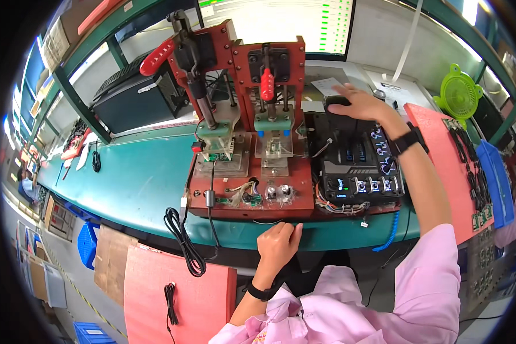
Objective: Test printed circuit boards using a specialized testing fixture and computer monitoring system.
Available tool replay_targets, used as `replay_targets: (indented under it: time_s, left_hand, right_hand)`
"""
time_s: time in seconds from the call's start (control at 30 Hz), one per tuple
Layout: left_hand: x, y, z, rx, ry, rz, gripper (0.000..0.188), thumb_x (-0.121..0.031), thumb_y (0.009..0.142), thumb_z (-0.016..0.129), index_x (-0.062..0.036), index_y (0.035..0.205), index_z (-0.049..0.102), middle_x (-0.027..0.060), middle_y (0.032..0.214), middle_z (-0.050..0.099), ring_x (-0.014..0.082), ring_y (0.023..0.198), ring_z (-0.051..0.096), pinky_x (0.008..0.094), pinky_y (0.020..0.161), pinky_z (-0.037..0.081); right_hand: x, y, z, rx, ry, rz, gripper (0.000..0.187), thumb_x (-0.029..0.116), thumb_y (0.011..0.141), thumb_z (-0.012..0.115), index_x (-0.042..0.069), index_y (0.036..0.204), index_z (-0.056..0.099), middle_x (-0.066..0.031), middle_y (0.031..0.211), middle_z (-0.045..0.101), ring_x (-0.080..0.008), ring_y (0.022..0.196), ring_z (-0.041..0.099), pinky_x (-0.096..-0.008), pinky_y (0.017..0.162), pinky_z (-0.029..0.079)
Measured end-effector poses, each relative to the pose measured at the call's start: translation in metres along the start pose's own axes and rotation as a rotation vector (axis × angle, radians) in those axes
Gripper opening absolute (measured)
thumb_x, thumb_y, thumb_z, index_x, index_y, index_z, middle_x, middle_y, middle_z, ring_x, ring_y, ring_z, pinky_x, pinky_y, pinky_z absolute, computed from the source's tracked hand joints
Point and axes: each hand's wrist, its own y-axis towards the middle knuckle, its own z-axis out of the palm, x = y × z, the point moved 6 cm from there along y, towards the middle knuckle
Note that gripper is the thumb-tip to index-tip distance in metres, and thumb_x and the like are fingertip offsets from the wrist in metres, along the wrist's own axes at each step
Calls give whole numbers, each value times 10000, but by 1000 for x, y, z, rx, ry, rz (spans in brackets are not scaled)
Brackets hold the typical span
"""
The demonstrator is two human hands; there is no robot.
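Note:
My right hand (362, 105) is over the black throttle lever (339, 121) of a black control panel (358, 169), with fingers and thumb on either side of the lever's top. Lit displays, knobs and a row of silver switches show on the panel. My left hand (278, 246) is closed in a fist at the bench's front edge, and nothing shows in it. Just beyond it stands a red test fixture (249, 195) with two toggle clamps (268, 85), their handles red. Small green circuit boards (218, 156) sit under the clamps.
A coiled black cable (183, 243) hangs off the green bench (137, 172). Pink foam (149, 286) lies below left, with another black cable (170, 304). At right are pink foam (436, 146) bearing cables and boards, a blue tray (496, 183) and a green fan (460, 93). A monitor (281, 26) stands behind.

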Motion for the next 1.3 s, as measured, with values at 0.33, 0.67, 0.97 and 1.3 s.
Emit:
replay_targets:
  time_s: [0.33,0.67,0.97,1.3]
  left_hand:
    - [-3,1,-1,-17,-38,8,332,-111,724,670,-49,537,403,81,493,409,261,416,435,336,385,320]
    - [-3,1,-3,-12,-54,-10,341,-94,722,671,-37,536,391,97,492,401,275,413,422,342,384,314]
    - [-5,1,-2,0,-9,-15,355,-91,720,672,-32,536,375,107,495,398,290,419,416,347,385,311]
    - [-6,-1,1,18,33,11,336,-115,731,665,-50,542,395,87,502,418,268,423,442,339,386,323]
  right_hand:
    - [14,46,36,84,-278,322,551,555,794,443,89,1031,617,-144,1082,584,-312,1042,527,-483,894,365]
    - [14,41,26,-364,21,196,440,468,782,486,66,732,659,-142,768,636,-323,777,608,-436,720,446]
    - [19,39,30,-265,-117,167,416,446,779,505,56,781,653,-159,777,634,-317,800,609,-426,735,448]
    - [19,36,27,-249,-72,199,385,417,779,514,56,821,643,-142,856,640,-306,844,607,-423,762,432]
